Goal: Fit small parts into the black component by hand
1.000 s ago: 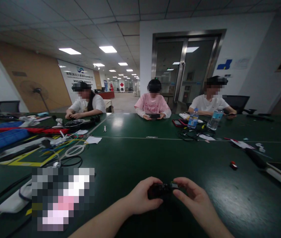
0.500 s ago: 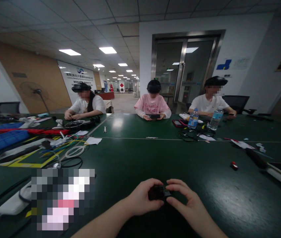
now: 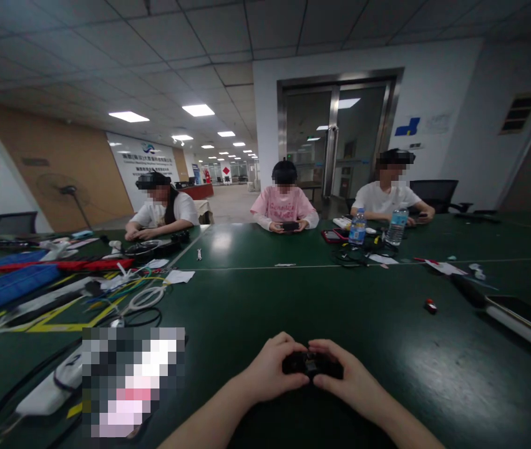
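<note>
Broadly, a long green table (image 3: 256, 299) fills the lower half of the view, with a steel-framed glass door (image 3: 335, 143) in the wall behind it. Three people sit along the far side: one at the left (image 3: 162, 212) with forearms on the table, one in a pink shirt (image 3: 284, 209) holding a dark object in both hands, and one in white (image 3: 389, 199) at the right. A blue tray (image 3: 10, 285) lies at the left edge among loose cables and tools, near a coil of white cable (image 3: 146, 297). A flat dark slab (image 3: 527, 315), perhaps a phone, lies near the right edge. Two water bottles (image 3: 357, 226) stand upright in front of the person in white.

At the near edge, the left hand (image 3: 269, 374) and the right hand (image 3: 347, 380) meet, fingertips close together. Both are closed around a small black gadget (image 3: 311, 363), held just above or on the table; which of the two cannot be told. The left grips its left end and the right its right end, thumbs underneath. A tiny red item (image 3: 430, 305) lies on the table well to the right of the hands.
</note>
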The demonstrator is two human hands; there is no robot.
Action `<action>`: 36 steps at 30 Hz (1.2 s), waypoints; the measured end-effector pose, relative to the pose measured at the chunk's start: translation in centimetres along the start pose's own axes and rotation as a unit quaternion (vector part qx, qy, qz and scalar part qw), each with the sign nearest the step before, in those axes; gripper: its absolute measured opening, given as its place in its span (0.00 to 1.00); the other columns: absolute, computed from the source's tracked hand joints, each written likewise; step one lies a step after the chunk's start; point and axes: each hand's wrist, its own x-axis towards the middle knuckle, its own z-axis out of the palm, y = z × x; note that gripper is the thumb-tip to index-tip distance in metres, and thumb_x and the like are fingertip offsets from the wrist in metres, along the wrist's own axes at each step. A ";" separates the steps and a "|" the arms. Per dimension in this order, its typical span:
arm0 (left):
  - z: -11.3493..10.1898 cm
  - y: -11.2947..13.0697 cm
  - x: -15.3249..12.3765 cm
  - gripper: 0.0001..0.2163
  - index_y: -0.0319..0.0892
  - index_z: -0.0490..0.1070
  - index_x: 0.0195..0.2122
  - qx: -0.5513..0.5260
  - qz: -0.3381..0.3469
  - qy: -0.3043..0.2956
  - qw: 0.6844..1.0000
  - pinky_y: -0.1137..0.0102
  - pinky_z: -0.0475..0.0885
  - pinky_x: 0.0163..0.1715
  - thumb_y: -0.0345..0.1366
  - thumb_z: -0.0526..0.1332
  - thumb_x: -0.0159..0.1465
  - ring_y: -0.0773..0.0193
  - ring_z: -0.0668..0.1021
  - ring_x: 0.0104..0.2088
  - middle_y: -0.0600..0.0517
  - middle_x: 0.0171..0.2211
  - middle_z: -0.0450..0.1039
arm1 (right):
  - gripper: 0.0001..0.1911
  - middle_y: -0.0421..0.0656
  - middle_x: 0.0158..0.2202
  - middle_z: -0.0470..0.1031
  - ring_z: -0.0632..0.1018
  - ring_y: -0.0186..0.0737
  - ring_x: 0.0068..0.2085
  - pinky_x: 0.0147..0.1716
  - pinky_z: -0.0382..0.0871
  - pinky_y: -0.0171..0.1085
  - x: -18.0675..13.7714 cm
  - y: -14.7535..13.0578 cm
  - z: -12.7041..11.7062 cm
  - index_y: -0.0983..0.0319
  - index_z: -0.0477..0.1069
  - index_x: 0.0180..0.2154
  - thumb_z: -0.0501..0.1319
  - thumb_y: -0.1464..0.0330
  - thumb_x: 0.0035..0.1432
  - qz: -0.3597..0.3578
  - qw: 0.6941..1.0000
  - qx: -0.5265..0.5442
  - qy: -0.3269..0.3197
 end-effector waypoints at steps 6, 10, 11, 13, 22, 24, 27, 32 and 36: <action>-0.6 -0.4 0.1 0.19 0.47 0.67 0.50 0.058 -0.027 -0.025 0.998 0.63 0.66 0.47 0.37 0.64 0.57 0.56 0.69 0.46 0.50 0.45 0.65 | 0.24 0.42 0.50 0.73 0.71 0.44 0.54 0.56 0.60 0.45 -0.1 -0.7 0.1 0.58 0.67 0.50 0.62 0.72 0.49 -0.006 1.000 -0.030 0.005; -0.6 -0.6 0.4 0.18 0.46 0.67 0.49 0.066 -0.030 -0.021 0.997 0.61 0.66 0.47 0.36 0.64 0.56 0.55 0.69 0.47 0.50 0.45 0.65 | 0.24 0.42 0.48 0.74 0.73 0.45 0.52 0.55 0.62 0.45 0.0 -1.3 0.2 0.59 0.69 0.49 0.63 0.72 0.48 -0.010 0.999 -0.047 0.009; -0.6 -0.6 0.4 0.18 0.46 0.68 0.49 0.065 -0.031 -0.018 0.997 0.61 0.66 0.48 0.36 0.64 0.56 0.55 0.69 0.47 0.50 0.45 0.65 | 0.24 0.42 0.47 0.74 0.73 0.45 0.51 0.54 0.63 0.45 0.1 -1.4 0.2 0.59 0.69 0.49 0.63 0.72 0.47 -0.011 0.999 -0.051 0.006; -0.5 -0.5 0.2 0.19 0.46 0.68 0.49 0.063 -0.036 -0.013 0.997 0.61 0.66 0.48 0.36 0.65 0.55 0.54 0.69 0.48 0.50 0.46 0.65 | 0.23 0.41 0.47 0.75 0.73 0.45 0.51 0.53 0.64 0.45 0.2 -1.5 0.0 0.59 0.69 0.49 0.63 0.71 0.47 -0.011 0.998 -0.059 -0.003; -0.2 -0.1 -0.8 0.25 0.42 0.63 0.56 0.068 -0.056 0.013 0.996 0.59 0.63 0.52 0.38 0.63 0.57 0.52 0.67 0.51 0.45 0.50 0.67 | 0.22 0.45 0.48 0.75 0.73 0.46 0.51 0.53 0.63 0.46 0.8 -1.7 -0.4 0.61 0.70 0.48 0.63 0.71 0.48 0.002 0.997 -0.072 -0.034; -0.4 -0.1 -1.0 0.27 0.41 0.61 0.57 0.070 -0.048 0.007 0.996 0.59 0.62 0.53 0.37 0.63 0.57 0.51 0.67 0.52 0.44 0.52 0.66 | 0.23 0.45 0.49 0.75 0.73 0.46 0.52 0.54 0.63 0.46 0.7 -1.5 -0.5 0.61 0.70 0.49 0.63 0.70 0.48 0.010 0.997 -0.068 -0.037; -0.8 -0.2 -1.4 0.24 0.44 0.64 0.55 0.069 -0.036 -0.005 0.997 0.59 0.60 0.55 0.34 0.64 0.56 0.52 0.67 0.53 0.46 0.52 0.67 | 0.22 0.45 0.49 0.74 0.73 0.47 0.52 0.54 0.63 0.46 0.6 -1.1 -0.4 0.61 0.70 0.48 0.64 0.68 0.48 0.018 0.997 -0.063 -0.038; -0.5 -0.5 -2.2 0.23 0.46 0.63 0.56 0.058 -0.038 0.003 0.998 0.59 0.61 0.54 0.35 0.62 0.58 0.53 0.66 0.53 0.47 0.54 0.64 | 0.19 0.44 0.46 0.75 0.74 0.47 0.50 0.52 0.64 0.45 0.6 -0.3 0.1 0.58 0.73 0.45 0.64 0.68 0.48 0.010 0.997 -0.077 -0.005; -0.2 -0.9 -2.4 0.32 0.45 0.57 0.59 0.022 -0.070 0.018 0.997 0.59 0.58 0.56 0.38 0.66 0.54 0.51 0.63 0.56 0.45 0.57 0.60 | 0.17 0.43 0.45 0.76 0.74 0.47 0.48 0.50 0.65 0.45 0.4 0.0 0.4 0.56 0.74 0.44 0.62 0.69 0.50 0.008 0.997 -0.080 0.004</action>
